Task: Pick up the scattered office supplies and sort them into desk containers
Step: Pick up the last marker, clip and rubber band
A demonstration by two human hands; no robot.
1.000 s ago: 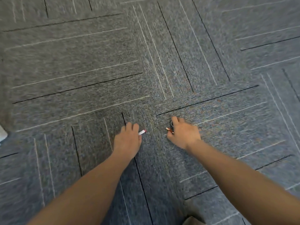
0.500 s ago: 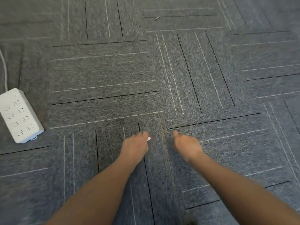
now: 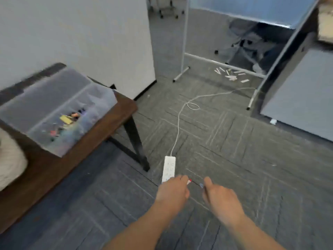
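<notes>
**Off the carpet, bin in sight**

My view has swung up from bare carpet, so the clear organizer bin (image 3: 59, 112) on the brown table (image 3: 100, 127) shows far left. My left hand (image 3: 172, 193) is curled around a red-tipped white piece (image 3: 189, 181). My right hand (image 3: 220, 200) pinches something small and bluish (image 3: 201, 185), too blurry to name. More supplies (image 3: 230, 75) lie scattered far back.

The carpet (image 3: 234, 150) is grey, laid in square tiles with thin pale and dark lines that switch direction from tile to tile. On it lies a white power strip (image 3: 169, 168) with a white cord (image 3: 178, 127), and left of the strip a dark brown counter (image 3: 100, 127) carries a clear organizer box (image 3: 59, 105) holding yellow, red and blue bits. Just right of the strip, a red-and-white tip (image 3: 189, 181) shows at the left hand (image 3: 172, 193), and beyond the strip pale scattered pieces (image 3: 230, 74) lie under a blue board (image 3: 252, 8).
</notes>
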